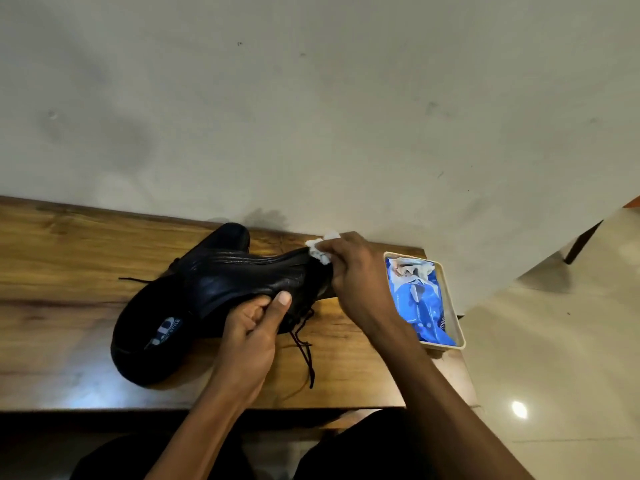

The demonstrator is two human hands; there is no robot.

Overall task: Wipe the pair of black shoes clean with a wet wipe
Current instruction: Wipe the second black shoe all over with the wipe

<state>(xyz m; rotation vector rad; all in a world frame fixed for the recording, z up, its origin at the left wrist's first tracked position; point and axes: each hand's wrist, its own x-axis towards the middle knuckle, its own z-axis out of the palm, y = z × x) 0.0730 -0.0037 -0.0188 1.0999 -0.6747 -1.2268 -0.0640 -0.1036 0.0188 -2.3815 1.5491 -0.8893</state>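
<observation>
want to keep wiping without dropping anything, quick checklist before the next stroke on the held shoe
1. Left hand has a grip on the held shoe: ok.
2. Wet wipe pinched in right hand: ok.
3. Wipe touching the shoe's end: ok.
4. Other shoe resting on the wooden table: ok.
5. Blue wipes pack in its tray, within reach: ok.
6. Wipe still damp: cannot tell.
</observation>
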